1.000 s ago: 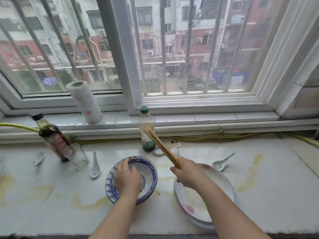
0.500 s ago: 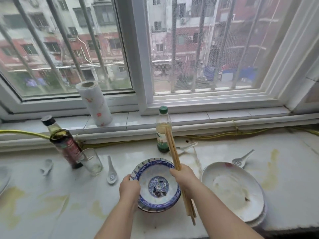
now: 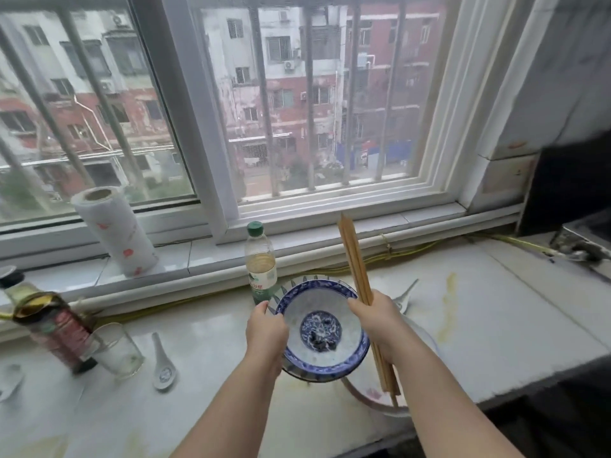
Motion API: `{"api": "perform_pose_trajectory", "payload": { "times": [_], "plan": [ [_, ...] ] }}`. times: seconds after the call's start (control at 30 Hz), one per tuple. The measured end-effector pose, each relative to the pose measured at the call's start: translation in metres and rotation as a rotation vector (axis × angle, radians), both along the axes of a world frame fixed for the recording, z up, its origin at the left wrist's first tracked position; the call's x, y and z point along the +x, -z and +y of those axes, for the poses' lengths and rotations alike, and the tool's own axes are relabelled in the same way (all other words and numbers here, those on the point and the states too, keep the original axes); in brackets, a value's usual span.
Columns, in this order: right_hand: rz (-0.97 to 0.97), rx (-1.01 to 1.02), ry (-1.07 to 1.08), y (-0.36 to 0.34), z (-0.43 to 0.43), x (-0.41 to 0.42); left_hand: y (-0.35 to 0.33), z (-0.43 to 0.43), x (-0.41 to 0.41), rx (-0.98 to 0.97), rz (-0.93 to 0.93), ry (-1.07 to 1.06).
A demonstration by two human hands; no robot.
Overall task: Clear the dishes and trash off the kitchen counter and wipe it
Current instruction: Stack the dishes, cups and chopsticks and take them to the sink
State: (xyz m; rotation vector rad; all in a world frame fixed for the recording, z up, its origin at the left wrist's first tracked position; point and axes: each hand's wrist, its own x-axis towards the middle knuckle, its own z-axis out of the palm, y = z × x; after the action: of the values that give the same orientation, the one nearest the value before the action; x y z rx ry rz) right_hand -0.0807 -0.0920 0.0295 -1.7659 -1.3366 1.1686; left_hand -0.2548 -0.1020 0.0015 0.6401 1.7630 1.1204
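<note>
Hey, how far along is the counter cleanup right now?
Nothing looks finished. In hand: chopsticks in the right hand, blue bowl gripped by the left hand. Left on the counter: plates, glass, left spoon, right spoon, sauce bottle, green-capped bottle. Yellow stains show no wiping.

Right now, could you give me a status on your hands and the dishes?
Left hand grips blue bowl rim. Right hand holds chopsticks. Plate, spoon, glass on counter.

bowl (image 3: 322, 328) centre | bottle (image 3: 261, 262) just behind it | glass (image 3: 117, 350), spoon (image 3: 162, 365) left on counter (image 3: 496, 325) | paper roll (image 3: 115, 233) on sill (image 3: 205, 256)
</note>
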Motion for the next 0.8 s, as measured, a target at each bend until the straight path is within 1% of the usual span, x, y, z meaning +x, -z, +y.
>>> {"api": "perform_pose_trajectory", "payload": {
  "times": [0.13,0.3,0.43,0.6,0.8],
  "plan": [
    [-0.034,-0.006,0.031,-0.006,-0.005,0.048,0.006,0.004,0.047,-0.026,-0.062,0.046],
    [-0.032,-0.049,0.042,0.0,-0.005,0.094,0.017,0.006,0.094,-0.073,-0.089,0.074],
    [-0.044,-0.094,0.051,0.012,-0.003,0.113,0.036,0.013,0.113,-0.112,-0.04,0.094],
    [-0.025,-0.14,0.043,0.025,0.0,0.124,0.032,0.007,0.128,-0.125,0.046,0.067],
    [-0.037,-0.171,0.01,0.032,0.004,0.132,0.035,0.003,0.138,-0.141,0.088,0.048]
  ]
}}
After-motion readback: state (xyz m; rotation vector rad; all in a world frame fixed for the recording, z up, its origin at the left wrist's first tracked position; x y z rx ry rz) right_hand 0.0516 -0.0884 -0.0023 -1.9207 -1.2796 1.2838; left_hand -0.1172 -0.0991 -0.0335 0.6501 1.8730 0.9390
